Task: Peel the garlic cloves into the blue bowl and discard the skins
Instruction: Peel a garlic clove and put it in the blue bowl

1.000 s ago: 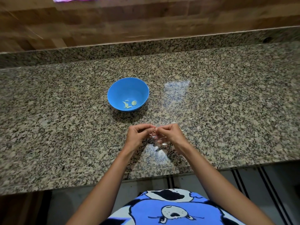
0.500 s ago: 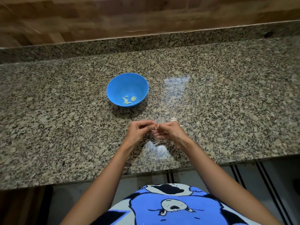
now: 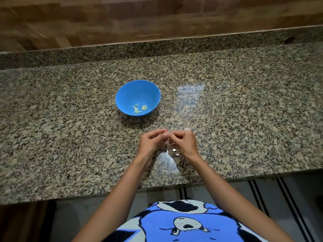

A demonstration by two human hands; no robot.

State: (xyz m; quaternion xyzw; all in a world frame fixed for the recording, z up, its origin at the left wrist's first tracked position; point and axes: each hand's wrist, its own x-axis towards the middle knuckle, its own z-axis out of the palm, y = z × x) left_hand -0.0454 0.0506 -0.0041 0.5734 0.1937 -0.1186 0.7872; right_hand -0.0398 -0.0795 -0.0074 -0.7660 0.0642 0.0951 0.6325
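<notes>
A garlic clove [image 3: 168, 137] is being pinched at the centre of the frame, between the curled fingers [image 3: 161, 131] of the left hand [image 3: 151, 142] and those of the right hand [image 3: 183, 142]. It is being held just above the tabletop [image 3: 70, 123]. So little of it is being shown that peeled and unpeeled parts cannot be told apart. The step in hand is being judged as the stripping of its skin.

Up and to the left of the hands, well apart from them, the blue bowl [image 3: 138, 89] is being carried upright by the tabletop, and a few pale peeled cloves [image 3: 139, 109] are being cradled in its bottom. Small pale scraps [image 3: 174, 150], probably skins, are being shown on the tabletop just below the hands.

For good work, the clove is best being gripped firmly at one end by one hand while the skin is being lifted at the tip by the other and drawn off along its length. Pressure is being advised as light, so that the flesh is not being bruised. The loosened skin is best being dropped beside the other scraps, never over the bowl, so that the peeled cloves are being protected from stray flakes.
</notes>
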